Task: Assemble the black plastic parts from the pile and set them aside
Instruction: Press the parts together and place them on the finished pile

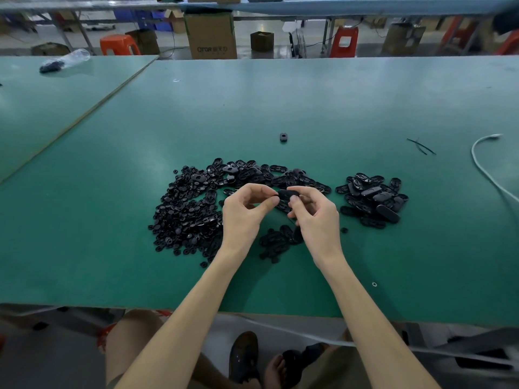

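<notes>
A big pile of small black plastic parts (191, 209) spreads over the green table, round pieces at the left and oval shells along the back. A smaller heap of oval pieces (373, 199) lies to the right. My left hand (247, 209) and my right hand (314, 211) meet above the pile's middle, both pinching one black oval part (288, 194) between thumbs and fingers. A small cluster of parts (276, 241) lies on the table under my right wrist.
A single black part (283, 137) sits alone farther back. Black cable ties (421, 147) and a white cable (486, 167) lie at the right. A plastic bag of parts (63, 60) rests on the neighbouring table at far left. The table's front edge is near my body.
</notes>
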